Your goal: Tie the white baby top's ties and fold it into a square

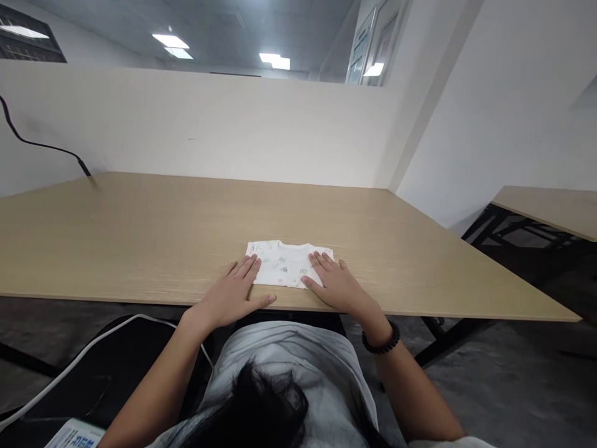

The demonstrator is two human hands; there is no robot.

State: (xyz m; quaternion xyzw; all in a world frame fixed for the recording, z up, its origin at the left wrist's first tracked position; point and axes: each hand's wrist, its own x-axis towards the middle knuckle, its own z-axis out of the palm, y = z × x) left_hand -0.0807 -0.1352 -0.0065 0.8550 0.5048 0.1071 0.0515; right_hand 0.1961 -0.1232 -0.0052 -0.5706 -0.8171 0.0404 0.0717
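Note:
A small white folded garment (pixel 285 262) with a faint printed pattern lies flat near the front edge of a wooden table (pixel 140 236). My left hand (pixel 236 290) rests flat on the table with its fingertips on the cloth's left edge, fingers stretched out. My right hand (pixel 332 281) lies flat on the cloth's right side, fingers stretched out too. A dark bead bracelet (pixel 382 342) circles my right wrist.
A pale partition wall (pixel 209 124) stands along the table's far side. A black cable (pixel 41 146) hangs down at the far left. A second table (pixel 550 208) sits to the right with dark frame legs. A white cable (pixel 69 364) runs below the table's front left.

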